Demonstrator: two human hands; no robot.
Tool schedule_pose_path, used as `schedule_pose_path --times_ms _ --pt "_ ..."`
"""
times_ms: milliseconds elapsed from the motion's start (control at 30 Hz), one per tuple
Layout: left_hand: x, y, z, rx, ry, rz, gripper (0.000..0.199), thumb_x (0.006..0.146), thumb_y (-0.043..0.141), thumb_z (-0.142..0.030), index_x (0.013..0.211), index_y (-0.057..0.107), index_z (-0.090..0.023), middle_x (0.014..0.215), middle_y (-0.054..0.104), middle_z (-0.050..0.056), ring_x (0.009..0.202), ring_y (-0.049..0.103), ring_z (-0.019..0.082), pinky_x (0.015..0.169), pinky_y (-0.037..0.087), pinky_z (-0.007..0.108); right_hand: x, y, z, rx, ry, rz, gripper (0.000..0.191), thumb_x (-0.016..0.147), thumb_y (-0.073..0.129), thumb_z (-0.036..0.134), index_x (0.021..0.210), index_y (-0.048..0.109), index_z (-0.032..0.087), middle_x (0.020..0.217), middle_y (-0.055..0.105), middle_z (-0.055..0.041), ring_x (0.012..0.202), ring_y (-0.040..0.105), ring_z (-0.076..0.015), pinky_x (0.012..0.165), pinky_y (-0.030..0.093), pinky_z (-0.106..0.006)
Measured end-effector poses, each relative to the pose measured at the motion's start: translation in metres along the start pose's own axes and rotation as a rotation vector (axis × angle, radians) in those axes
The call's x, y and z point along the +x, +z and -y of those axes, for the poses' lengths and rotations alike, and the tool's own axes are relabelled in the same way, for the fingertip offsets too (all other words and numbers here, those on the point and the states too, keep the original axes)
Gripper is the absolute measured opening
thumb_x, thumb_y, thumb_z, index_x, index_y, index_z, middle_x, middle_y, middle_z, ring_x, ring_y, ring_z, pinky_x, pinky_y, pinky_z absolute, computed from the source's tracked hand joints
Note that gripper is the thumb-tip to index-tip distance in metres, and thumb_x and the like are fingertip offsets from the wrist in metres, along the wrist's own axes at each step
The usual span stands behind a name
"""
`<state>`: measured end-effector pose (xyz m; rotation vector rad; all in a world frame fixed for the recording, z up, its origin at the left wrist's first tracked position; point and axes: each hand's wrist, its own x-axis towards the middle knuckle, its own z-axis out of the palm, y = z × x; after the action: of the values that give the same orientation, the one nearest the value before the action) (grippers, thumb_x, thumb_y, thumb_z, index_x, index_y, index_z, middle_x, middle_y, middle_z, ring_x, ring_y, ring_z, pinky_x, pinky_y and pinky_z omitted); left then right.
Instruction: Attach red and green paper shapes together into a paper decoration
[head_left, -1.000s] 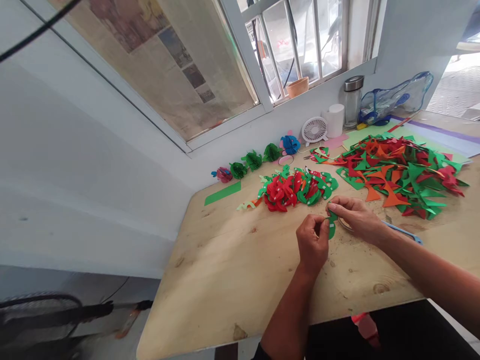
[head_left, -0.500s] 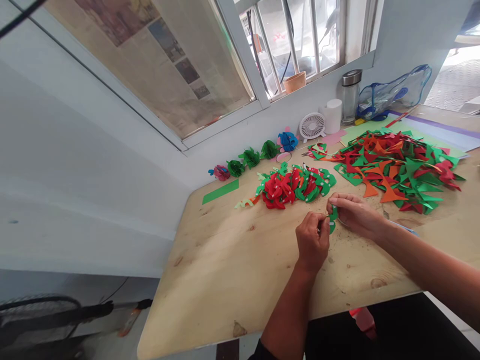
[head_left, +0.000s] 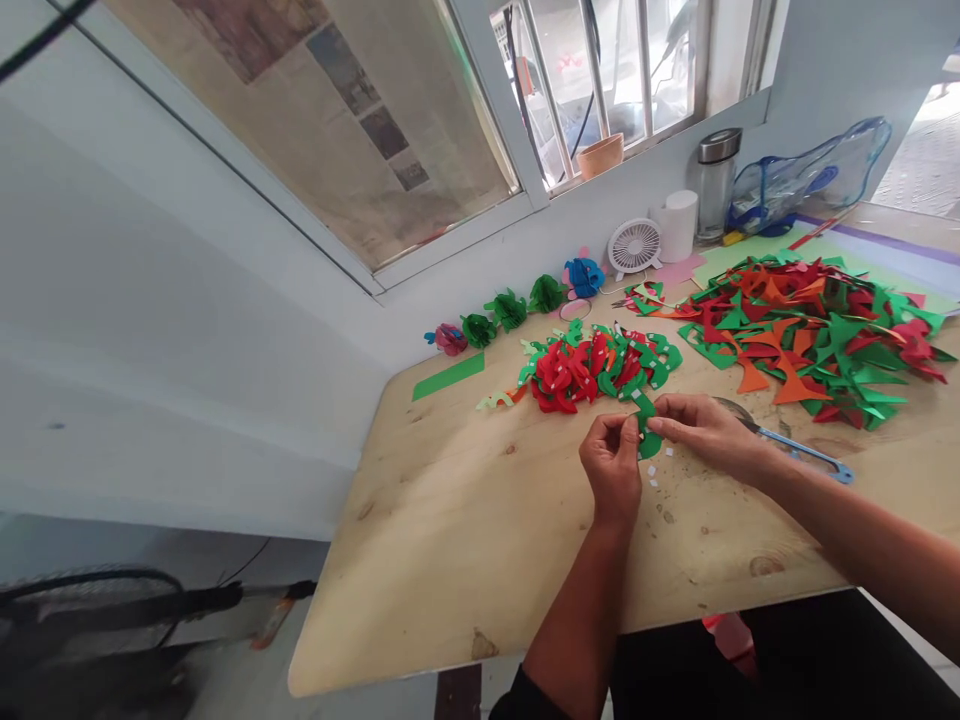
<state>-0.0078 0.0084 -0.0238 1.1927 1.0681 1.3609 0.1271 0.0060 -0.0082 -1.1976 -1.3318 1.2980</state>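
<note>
A green paper cutout (head_left: 649, 442) with curved edges is pinched between my two hands, above the wooden table. My left hand (head_left: 613, 458) closes thumb and fingers on its left side. From the right, my right hand (head_left: 701, 430) grips the same cutout, its thumb over the paper. Small white squares (head_left: 652, 479) lie on the wood just below the cutout. Right behind my fingers is a heap of red and green paper cutouts (head_left: 574, 370), many bearing white squares. A blue-handled tool (head_left: 814, 458) lies partly hidden by my right hand and wrist.
Paper scraps (head_left: 814, 335) in red, green and orange are piled at the right. Along the wall stand folded-paper figures (head_left: 510, 310), a small white fan (head_left: 634, 246), a white cylinder (head_left: 679, 226) and a glass bottle (head_left: 717, 185). A green strip (head_left: 448, 377) lies at the left.
My fingers have shifted on the green cutout, with my right thumb now across it. White squares and more of the blue-handled tool show on the table. The view has tilted slightly.
</note>
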Motion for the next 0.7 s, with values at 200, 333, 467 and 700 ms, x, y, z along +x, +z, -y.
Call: schedule_pose_path --times_ms 200,333,467,700 --pt "0.0034 0.0028 0.001 -0.218 -0.156 0.012 0.028 0.066 0.07 -0.039 0.066 0.059 -0.013 0.057 0.053 -0.002 0.053 0.048 0.007 0.054 0.039 0.019 0.0015 -0.0006 -0.0068 -0.068 -0.048 0.029 0.037 0.07 0.061 0.054 0.067 0.057 0.017 0.059 0.047 0.0025 0.056 0.041 -0.0109 0.05 0.032 -0.025" --pt "0.0055 0.0034 0.0029 -0.306 -0.208 0.001 0.03 0.063 0.072 -0.04 0.066 0.058 -0.013 0.058 0.054 -0.002 0.053 0.049 0.006 0.055 0.04 0.019 0.0013 0.0006 -0.0056 -0.087 -0.04 0.034 0.04 0.071 0.059 0.057 0.066 0.053 0.018 0.057 0.042 0.0034 0.054 0.038 -0.0102 0.047 0.029 -0.024" --pt "0.0059 0.003 0.0035 -0.289 -0.176 -0.044 0.032 0.063 0.072 -0.042 0.066 0.058 -0.014 0.06 0.056 -0.002 0.055 0.051 0.007 0.057 0.042 0.02 0.0003 0.0041 -0.0046 -0.136 -0.031 0.057 0.042 0.071 0.059 0.056 0.059 0.046 0.019 0.053 0.031 0.0062 0.049 0.028 -0.0079 0.044 0.021 -0.023" --pt "0.0057 0.0011 -0.003 -0.344 -0.272 0.057 0.033 0.066 0.068 -0.043 0.075 0.058 -0.014 0.064 0.057 -0.002 0.051 0.052 0.007 0.049 0.041 0.02 -0.0001 0.0009 -0.0049 -0.035 -0.076 0.023 0.036 0.071 0.062 0.052 0.063 0.055 0.019 0.055 0.045 0.0025 0.052 0.037 -0.0103 0.047 0.026 -0.025"
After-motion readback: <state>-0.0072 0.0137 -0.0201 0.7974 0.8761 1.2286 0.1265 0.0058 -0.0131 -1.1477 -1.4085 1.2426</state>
